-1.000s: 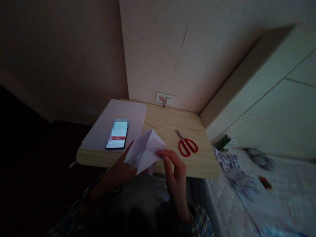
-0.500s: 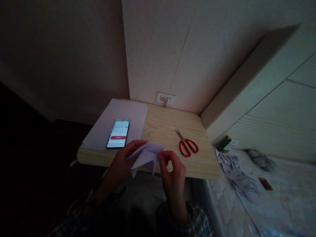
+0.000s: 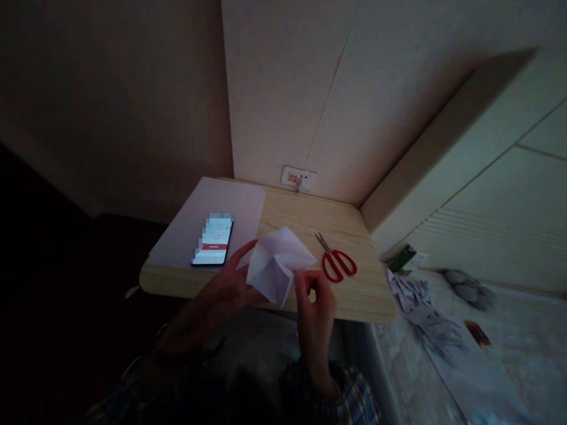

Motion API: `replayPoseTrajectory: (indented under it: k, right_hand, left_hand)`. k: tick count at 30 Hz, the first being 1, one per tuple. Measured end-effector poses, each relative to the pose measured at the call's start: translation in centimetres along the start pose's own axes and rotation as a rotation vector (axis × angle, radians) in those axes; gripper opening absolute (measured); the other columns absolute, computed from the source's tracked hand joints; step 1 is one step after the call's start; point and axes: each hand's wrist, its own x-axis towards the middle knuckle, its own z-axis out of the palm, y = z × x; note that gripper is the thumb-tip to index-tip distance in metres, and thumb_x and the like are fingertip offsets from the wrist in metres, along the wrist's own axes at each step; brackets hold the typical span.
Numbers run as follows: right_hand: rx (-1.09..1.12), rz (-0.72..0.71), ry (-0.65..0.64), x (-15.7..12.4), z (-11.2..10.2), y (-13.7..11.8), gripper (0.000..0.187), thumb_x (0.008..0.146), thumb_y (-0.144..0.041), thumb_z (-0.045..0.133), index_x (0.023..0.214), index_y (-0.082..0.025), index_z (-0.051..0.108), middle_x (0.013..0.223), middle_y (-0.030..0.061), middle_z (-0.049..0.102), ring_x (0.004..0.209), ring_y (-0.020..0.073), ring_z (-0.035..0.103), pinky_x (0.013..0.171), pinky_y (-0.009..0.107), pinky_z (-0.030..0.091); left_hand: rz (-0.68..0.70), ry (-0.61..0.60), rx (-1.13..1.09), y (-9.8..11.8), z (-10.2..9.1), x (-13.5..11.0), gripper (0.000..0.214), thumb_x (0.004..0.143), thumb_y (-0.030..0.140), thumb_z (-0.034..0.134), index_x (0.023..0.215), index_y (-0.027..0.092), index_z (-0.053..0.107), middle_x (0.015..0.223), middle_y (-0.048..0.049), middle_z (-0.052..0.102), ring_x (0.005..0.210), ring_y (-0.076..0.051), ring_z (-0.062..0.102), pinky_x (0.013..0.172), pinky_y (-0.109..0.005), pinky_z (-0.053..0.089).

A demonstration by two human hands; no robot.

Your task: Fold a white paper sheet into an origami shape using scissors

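Both of my hands hold a folded white paper just above the near edge of a small wooden table. My left hand supports the paper from the left and underneath, its index finger stretched along the fold. My right hand pinches the paper's right lower edge between thumb and fingers. Red-handled scissors lie on the table just right of the paper.
A lit phone rests on a white sheet at the table's left. A wall socket sits behind the table. To the right, a bed surface holds several folded paper pieces, a green packet and a small dark item.
The paper was tipped down flat half a second ago and is now raised and opened toward me, shifted slightly right. Both hands stayed on it.
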Motion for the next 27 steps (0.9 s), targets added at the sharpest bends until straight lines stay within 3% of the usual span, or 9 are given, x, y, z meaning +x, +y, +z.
replayPoseTrajectory:
  k: [2, 5, 8, 10, 15, 20, 24, 27]
  right_hand:
    - [0.03, 0.011, 0.021, 0.0, 0.0, -0.1, 0.018, 0.085, -0.028, 0.055, 0.069, -0.02, 0.053, 0.059, -0.0046, 0.046, 0.056, 0.0133, 0.044, 0.054, 0.025, 0.037]
    - [0.058, 0.007, 0.019, -0.2, 0.2, -0.4, 0.021, 0.085, -0.029, 0.056, 0.067, -0.02, 0.05, 0.058, -0.0049, 0.044, 0.055, 0.0133, 0.043, 0.053, 0.026, 0.037]
    - [0.065, 0.004, -0.012, -0.6, 0.5, -0.7, 0.023, 0.084, -0.028, 0.056, 0.065, -0.021, 0.048, 0.058, -0.0055, 0.041, 0.055, 0.0129, 0.042, 0.054, 0.026, 0.036]
    - [0.057, -0.015, -0.026, -0.8, 0.7, -0.8, 0.023, 0.084, -0.027, 0.057, 0.064, -0.021, 0.047, 0.058, -0.0058, 0.041, 0.055, 0.0128, 0.042, 0.055, 0.026, 0.036]
    - [-0.047, -0.114, -0.013, -0.9, 0.8, -0.6, 0.022, 0.084, -0.027, 0.059, 0.066, -0.022, 0.047, 0.059, -0.0061, 0.04, 0.056, 0.0131, 0.042, 0.056, 0.026, 0.035]
    - [-0.169, -0.183, -0.012, -0.9, 0.7, -0.5, 0.023, 0.084, -0.026, 0.058, 0.065, -0.022, 0.046, 0.061, -0.0051, 0.041, 0.058, 0.0144, 0.043, 0.057, 0.027, 0.034]
    - [-0.215, -0.207, -0.011, -1.0, 0.9, -0.5, 0.02, 0.083, -0.025, 0.059, 0.068, -0.022, 0.047, 0.062, -0.0053, 0.039, 0.059, 0.0148, 0.042, 0.058, 0.027, 0.034]
    - [-0.209, -0.187, 0.083, -1.0, 1.2, -0.4, 0.015, 0.079, -0.025, 0.062, 0.086, -0.02, 0.05, 0.068, -0.0053, 0.04, 0.06, 0.0149, 0.042, 0.059, 0.028, 0.038]
  left_hand:
    - [-0.045, -0.03, -0.195, -0.6, 0.4, 0.2, 0.096, 0.062, 0.071, 0.063, 0.142, 0.028, 0.031, 0.13, -0.0155, 0.059, 0.107, -0.035, 0.064, 0.077, -0.044, 0.056]
    - [-0.16, 0.048, -0.319, -1.5, 1.2, 0.4, 0.106, 0.044, 0.048, 0.086, 0.137, 0.026, 0.038, 0.123, -0.0138, 0.065, 0.106, -0.035, 0.064, 0.083, -0.043, 0.055]
    - [-0.296, 0.209, -0.256, -1.6, 1.9, 0.4, 0.072, 0.051, 0.034, 0.085, 0.117, 0.019, 0.059, 0.101, -0.0093, 0.074, 0.099, -0.033, 0.067, 0.084, -0.042, 0.055]
    - [-0.319, 0.262, -0.272, -1.1, 2.3, 0.3, 0.057, 0.06, 0.035, 0.08, 0.112, 0.019, 0.063, 0.095, -0.0071, 0.076, 0.097, -0.03, 0.068, 0.084, -0.04, 0.055]
    - [-0.286, 0.285, -0.314, 0.5, 3.0, 0.1, 0.047, 0.067, 0.039, 0.072, 0.11, 0.021, 0.064, 0.108, -0.0067, 0.074, 0.102, -0.028, 0.067, 0.087, -0.036, 0.054]
    - [-0.305, 0.258, -0.372, -0.3, 3.1, 0.2, 0.03, 0.078, 0.044, 0.063, 0.092, 0.018, 0.067, 0.1, -0.0066, 0.075, 0.102, -0.028, 0.067, 0.084, -0.04, 0.056]
    - [-0.337, 0.282, -0.477, -0.6, 3.2, 0.2, 0.023, 0.071, 0.029, 0.075, 0.088, 0.018, 0.066, 0.093, -0.0039, 0.075, 0.095, -0.025, 0.068, 0.082, -0.036, 0.056]
    - [-0.368, 0.355, -0.468, -0.1, 3.3, 0.3, 0.027, 0.063, 0.022, 0.078, 0.086, 0.017, 0.067, 0.085, -0.0033, 0.076, 0.091, -0.025, 0.069, 0.077, -0.033, 0.057]
